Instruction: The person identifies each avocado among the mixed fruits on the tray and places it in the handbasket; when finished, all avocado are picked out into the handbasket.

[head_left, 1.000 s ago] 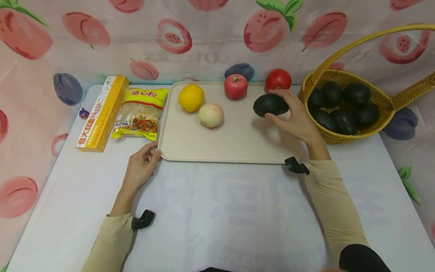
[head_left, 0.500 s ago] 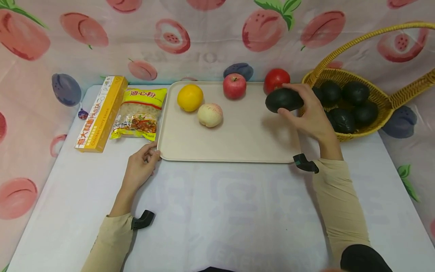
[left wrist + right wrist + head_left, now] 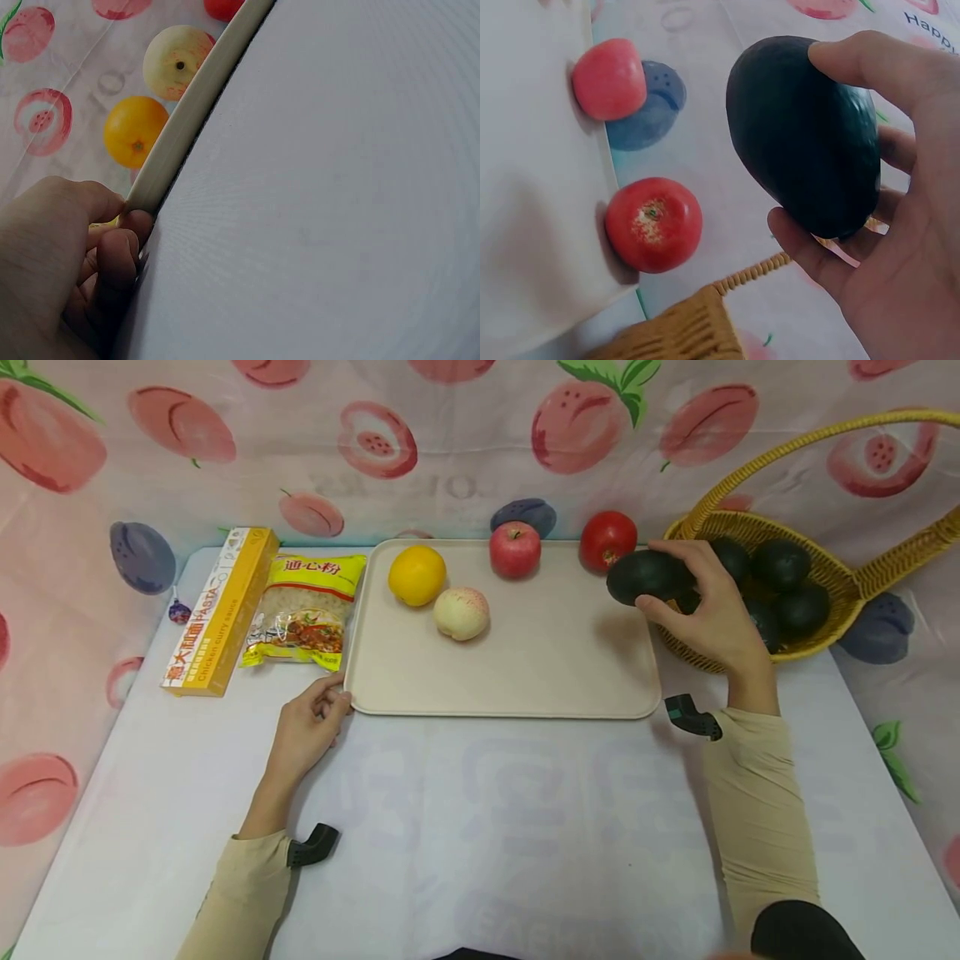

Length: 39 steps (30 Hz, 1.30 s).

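Observation:
My right hand (image 3: 712, 610) grips a dark avocado (image 3: 649, 577) between thumb and fingers, held in the air over the right end of a cream tray (image 3: 495, 693), beside the basket. The right wrist view shows the avocado (image 3: 802, 135) whole, fingers curled round its side. At the tray's front left corner my left hand (image 3: 303, 727) pinches the rim; the left wrist view has thumb and fingertips at that tray edge (image 3: 187, 120). On the tray sit an orange (image 3: 417, 575), a pale peach (image 3: 461, 613), a red apple (image 3: 515, 550) and a tomato (image 3: 607, 542).
A yellow wicker basket (image 3: 840, 631) with a tall handle stands at the right, holding several avocados (image 3: 801, 610). Left of the tray lie a bag of macaroni (image 3: 303, 610) and a long yellow pasta box (image 3: 221, 610). A fruit-printed cloth (image 3: 442, 410) hangs behind.
My right hand has moved right with the avocado, from over the tray toward the basket. The left hand stays at the tray corner.

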Tool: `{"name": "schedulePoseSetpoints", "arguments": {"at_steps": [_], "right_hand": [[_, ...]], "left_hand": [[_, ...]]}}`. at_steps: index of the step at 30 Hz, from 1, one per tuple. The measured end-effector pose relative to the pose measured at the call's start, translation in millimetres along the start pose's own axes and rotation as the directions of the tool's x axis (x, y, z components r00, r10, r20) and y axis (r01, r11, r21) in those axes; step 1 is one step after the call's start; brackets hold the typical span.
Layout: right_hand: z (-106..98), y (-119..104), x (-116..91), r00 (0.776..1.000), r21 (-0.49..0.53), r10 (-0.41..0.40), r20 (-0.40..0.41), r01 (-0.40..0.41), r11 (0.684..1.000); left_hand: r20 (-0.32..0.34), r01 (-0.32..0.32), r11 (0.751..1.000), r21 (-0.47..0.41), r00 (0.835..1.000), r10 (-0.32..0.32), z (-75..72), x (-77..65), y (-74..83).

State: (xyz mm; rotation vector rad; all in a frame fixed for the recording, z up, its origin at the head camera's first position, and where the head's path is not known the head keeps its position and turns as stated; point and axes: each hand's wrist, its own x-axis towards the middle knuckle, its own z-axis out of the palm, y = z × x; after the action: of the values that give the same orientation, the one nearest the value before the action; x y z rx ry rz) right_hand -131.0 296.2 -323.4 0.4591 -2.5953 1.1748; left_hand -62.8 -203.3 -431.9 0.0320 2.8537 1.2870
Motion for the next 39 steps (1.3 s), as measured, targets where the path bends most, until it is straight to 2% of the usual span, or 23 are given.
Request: {"name": "schedulePoseSetpoints", "arguments": {"at_steps": [9, 14, 20, 28, 39], "right_hand": [[-17.7, 3.6, -4.3, 0.998, 0.016, 0.051, -0.023, -0.05, 0.999], [-28.8, 2.7, -9.5, 0.994, 0.049, 0.109, -0.022, -0.108, 0.993], [-41.2, 20.1, -15.6, 0.978, 0.003, 0.206, -0.033, -0.206, 0.979], [-53.7, 39.4, -21.8, 0.964, 0.006, 0.256, -0.076, -0.257, 0.966], [-56.2, 57.6, -27.0, 0.933, 0.045, 0.342, -0.112, -0.339, 0.94]], "left_hand": [[0.0, 0.01, 1.0, 0.002, 1.0, -0.01, -0.8, -0.7, 0.0], [-0.005, 0.003, 1.0, 0.003, 1.0, -0.003, -1.0, -0.4, 1.2], [-0.005, 0.0, 1.0, 0.003, 1.0, 0.0, -0.8, -0.2, 2.4], [-0.005, 0.002, 1.0, 0.005, 1.0, -0.002, -0.6, 0.0, 2.5], [0.0, 0.005, 1.0, -0.001, 1.0, -0.005, 0.5, -0.1, 1.3]]}}
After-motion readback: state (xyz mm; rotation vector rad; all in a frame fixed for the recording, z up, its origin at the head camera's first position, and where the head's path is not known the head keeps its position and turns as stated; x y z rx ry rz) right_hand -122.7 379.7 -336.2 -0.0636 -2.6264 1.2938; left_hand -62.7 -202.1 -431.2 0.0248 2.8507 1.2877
